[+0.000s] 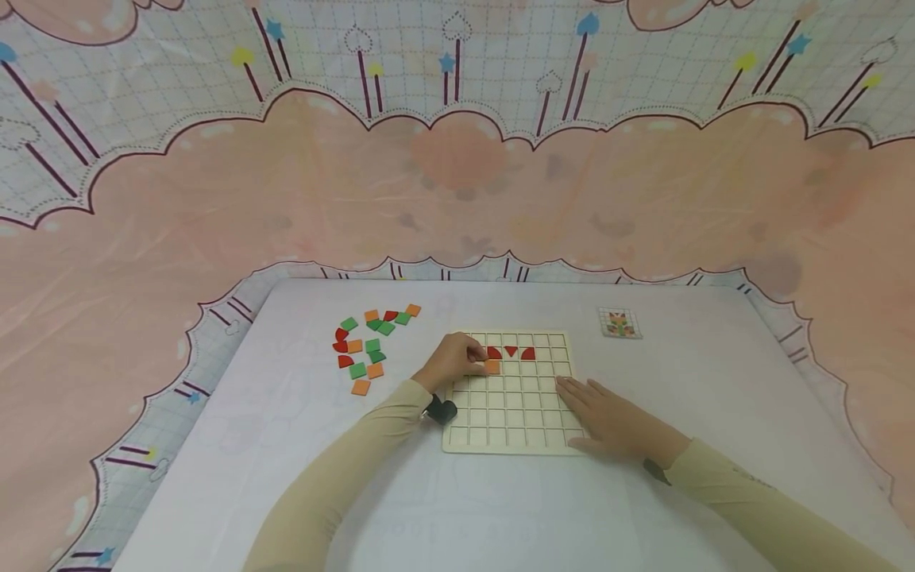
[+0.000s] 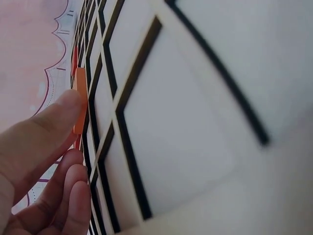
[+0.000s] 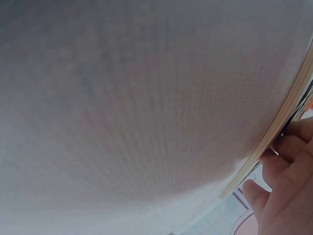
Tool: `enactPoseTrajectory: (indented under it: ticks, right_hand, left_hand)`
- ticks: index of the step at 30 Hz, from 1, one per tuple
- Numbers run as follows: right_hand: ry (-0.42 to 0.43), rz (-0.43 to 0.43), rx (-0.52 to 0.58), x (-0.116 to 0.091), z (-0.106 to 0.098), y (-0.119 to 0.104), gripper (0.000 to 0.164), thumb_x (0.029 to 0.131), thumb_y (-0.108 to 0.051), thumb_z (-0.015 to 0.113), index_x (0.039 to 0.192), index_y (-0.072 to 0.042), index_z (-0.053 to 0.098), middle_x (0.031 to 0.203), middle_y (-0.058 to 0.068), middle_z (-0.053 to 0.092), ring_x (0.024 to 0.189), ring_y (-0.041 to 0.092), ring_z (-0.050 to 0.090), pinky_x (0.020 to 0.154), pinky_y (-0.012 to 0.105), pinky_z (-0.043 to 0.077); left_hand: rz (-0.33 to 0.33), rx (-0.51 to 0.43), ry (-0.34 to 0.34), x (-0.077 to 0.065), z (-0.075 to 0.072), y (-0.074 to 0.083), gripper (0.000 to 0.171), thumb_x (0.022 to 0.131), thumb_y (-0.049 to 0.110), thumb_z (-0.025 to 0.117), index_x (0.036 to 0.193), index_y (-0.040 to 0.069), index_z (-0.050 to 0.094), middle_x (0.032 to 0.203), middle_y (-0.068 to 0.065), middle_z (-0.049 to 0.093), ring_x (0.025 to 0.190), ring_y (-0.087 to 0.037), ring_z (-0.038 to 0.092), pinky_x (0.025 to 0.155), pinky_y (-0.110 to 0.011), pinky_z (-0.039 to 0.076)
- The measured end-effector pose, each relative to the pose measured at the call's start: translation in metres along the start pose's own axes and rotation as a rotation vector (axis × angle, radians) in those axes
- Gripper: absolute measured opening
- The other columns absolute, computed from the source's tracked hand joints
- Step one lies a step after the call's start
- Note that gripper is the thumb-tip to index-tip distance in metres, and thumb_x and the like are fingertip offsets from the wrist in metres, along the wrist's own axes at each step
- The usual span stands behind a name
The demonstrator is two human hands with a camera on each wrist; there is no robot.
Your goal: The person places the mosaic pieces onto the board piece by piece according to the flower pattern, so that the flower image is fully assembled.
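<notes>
A pale wooden grid board lies on the white table. My left hand reaches over its upper left part and pinches an orange square tile with the thumb at its edge. In the left wrist view the orange tile stands slightly proud of the grid under the thumb. Along the row above are a red quarter-round tile, a red triangle tile and another red quarter-round tile. My right hand rests with extended fingers on the board's right edge; its fingertips touch the wooden rim in the right wrist view.
Left of the board lie several loose tiles: green squares, orange squares and red quarter-rounds. A small card with a flower pattern on a grid lies at the back right. Behind the table hangs a patterned cloth.
</notes>
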State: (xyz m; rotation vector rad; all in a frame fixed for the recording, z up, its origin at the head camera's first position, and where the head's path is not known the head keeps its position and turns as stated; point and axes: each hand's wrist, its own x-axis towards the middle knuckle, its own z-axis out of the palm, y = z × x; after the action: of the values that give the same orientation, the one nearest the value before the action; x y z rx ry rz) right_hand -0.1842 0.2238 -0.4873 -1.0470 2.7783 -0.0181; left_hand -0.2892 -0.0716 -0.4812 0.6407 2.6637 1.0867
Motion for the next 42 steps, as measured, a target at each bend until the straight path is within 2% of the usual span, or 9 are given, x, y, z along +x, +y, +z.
enactPoseTrajectory:
  ticks: [7,18,30,35,42]
  right_hand:
    - [-0.001,0.004,0.007,0.000,-0.001,-0.001,0.080,0.092,-0.054,0.046,0.149,-0.003,0.021,0.156,0.011,0.021,0.144,0.027,0.022,0.116,0.046,0.021]
    - [0.001,-0.002,-0.010,-0.002,-0.004,-0.003,0.078,0.093,-0.053,0.046,0.148,-0.003,0.023,0.156,0.012,0.023,0.144,0.028,0.024,0.115,0.046,0.023]
    - [-0.003,-0.001,0.019,-0.001,-0.005,-0.003,0.079,0.092,-0.053,0.047,0.148,-0.002,0.023,0.156,0.012,0.022,0.144,0.029,0.023,0.115,0.047,0.022]
    - [-0.010,0.010,0.030,-0.001,-0.005,-0.004,0.079,0.092,-0.052,0.048,0.148,-0.003,0.023,0.156,0.012,0.022,0.144,0.028,0.023,0.116,0.047,0.021]
    - [-0.017,0.018,0.036,-0.001,-0.005,-0.003,0.080,0.092,-0.053,0.047,0.149,-0.004,0.021,0.157,0.011,0.021,0.144,0.028,0.021,0.116,0.047,0.021]
  left_hand:
    - [-0.011,0.014,0.009,-0.001,0.004,0.006,0.016,0.073,0.013,0.080,0.086,0.006,0.074,0.086,-0.005,0.071,0.073,-0.008,0.054,0.067,-0.018,0.045]
    - [-0.009,0.028,0.004,0.001,0.005,0.006,0.016,0.073,0.014,0.080,0.085,0.006,0.074,0.080,-0.004,0.068,0.072,-0.009,0.053,0.066,-0.018,0.044]
    - [-0.012,0.051,0.019,0.001,0.006,0.006,0.014,0.072,0.014,0.080,0.083,0.007,0.074,0.081,-0.003,0.068,0.072,-0.008,0.052,0.066,-0.018,0.044]
    - [-0.014,0.023,0.008,0.002,0.006,0.003,0.015,0.072,0.015,0.080,0.084,0.007,0.073,0.082,-0.003,0.068,0.072,-0.008,0.053,0.067,-0.019,0.045]
    - [-0.016,-0.077,-0.049,0.002,-0.003,-0.004,0.019,0.075,0.015,0.079,0.092,0.007,0.074,0.086,-0.004,0.070,0.074,-0.007,0.058,0.068,-0.018,0.049]
